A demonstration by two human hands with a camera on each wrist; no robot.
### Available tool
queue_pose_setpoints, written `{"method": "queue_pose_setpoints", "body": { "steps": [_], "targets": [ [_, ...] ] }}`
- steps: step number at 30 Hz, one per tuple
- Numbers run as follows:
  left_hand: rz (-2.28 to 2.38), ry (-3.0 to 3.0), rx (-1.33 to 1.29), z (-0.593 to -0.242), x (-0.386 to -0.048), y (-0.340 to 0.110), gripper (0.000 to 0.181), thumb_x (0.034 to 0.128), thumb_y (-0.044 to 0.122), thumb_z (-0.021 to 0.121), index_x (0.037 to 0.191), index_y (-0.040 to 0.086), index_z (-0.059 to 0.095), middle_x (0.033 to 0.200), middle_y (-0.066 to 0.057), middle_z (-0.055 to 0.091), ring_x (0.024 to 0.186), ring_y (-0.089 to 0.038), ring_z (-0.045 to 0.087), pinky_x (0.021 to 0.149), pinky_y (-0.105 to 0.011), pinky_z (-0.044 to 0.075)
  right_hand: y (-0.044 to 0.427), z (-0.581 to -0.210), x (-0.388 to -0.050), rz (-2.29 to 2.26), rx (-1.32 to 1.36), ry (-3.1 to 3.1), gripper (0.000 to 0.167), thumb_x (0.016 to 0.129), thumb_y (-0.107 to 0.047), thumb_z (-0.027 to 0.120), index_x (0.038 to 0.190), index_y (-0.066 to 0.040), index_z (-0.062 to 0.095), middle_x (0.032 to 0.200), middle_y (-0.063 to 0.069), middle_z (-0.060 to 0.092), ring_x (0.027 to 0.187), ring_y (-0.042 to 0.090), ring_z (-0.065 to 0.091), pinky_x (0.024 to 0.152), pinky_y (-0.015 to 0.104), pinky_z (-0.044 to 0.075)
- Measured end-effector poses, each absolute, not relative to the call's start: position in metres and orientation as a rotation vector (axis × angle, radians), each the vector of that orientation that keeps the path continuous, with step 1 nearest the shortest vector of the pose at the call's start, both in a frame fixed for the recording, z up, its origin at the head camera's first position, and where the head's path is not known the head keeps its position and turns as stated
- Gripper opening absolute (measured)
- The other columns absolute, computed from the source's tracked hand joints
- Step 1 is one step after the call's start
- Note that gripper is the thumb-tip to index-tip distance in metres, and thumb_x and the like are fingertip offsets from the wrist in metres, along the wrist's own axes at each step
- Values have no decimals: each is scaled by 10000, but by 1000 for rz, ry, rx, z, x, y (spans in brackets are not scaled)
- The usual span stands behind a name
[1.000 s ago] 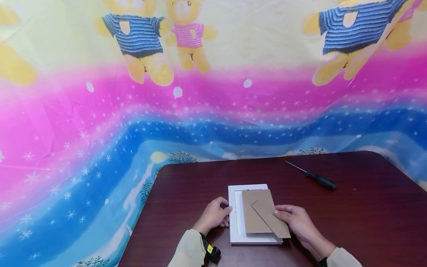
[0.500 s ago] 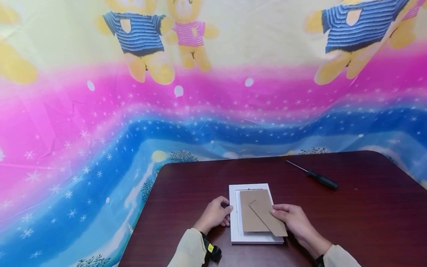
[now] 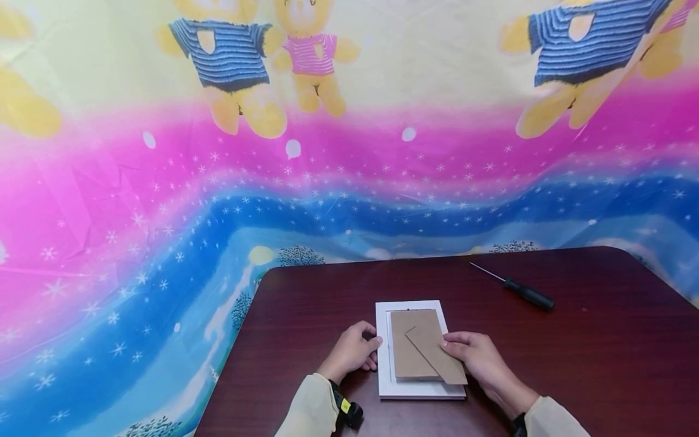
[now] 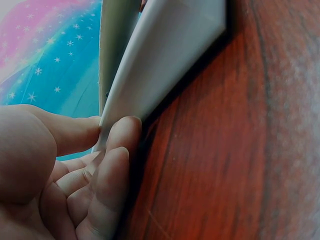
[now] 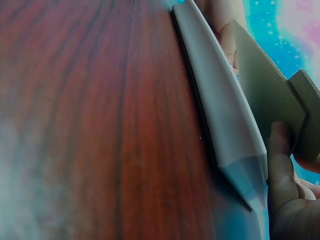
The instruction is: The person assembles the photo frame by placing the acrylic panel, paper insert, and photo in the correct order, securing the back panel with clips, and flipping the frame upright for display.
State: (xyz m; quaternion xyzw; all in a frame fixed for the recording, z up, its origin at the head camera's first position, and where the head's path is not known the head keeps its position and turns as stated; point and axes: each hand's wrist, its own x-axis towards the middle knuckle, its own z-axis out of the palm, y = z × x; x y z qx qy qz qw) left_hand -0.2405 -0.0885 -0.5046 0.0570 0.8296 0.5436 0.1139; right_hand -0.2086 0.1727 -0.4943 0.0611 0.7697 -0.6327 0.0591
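A white picture frame (image 3: 384,379) lies face down on the table, with a brown backing board (image 3: 412,358) over its opening, a slanted stand flap on it. The left hand (image 3: 352,349) pinches the frame's left edge; in the left wrist view, the thumb of that hand (image 4: 65,165) is on top and fingertips lie against the side (image 4: 165,60). The right hand (image 3: 483,361) grips the board's right edge. In the right wrist view, the board (image 5: 265,90) is raised above the frame (image 5: 220,100), a finger of the right hand (image 5: 290,185) under it.
A screwdriver (image 3: 526,294) with a black handle lies at the back right of the dark red table (image 3: 327,291). Behind the table hangs a printed cloth (image 3: 349,158) with bears and snowflakes.
The right hand has moved the board a little to the left over the frame, and the board stands straighter to it. The left hand keeps its hold on the frame's edge.
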Motion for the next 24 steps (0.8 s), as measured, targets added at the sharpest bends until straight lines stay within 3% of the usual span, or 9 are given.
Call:
{"method": "queue_pose_setpoints", "body": {
  "steps": [24],
  "targets": [
    [1607,2419,174,-506,-242,-89,197,964,159,629,1082,22,551,600,-81,618,464,-180,606,444,-316,525,165,-493,-213,-1933,159,2322,336,897,-75,672,1155,132,612,940,164,692,774,235,675,637,386,575]
  ]
}}
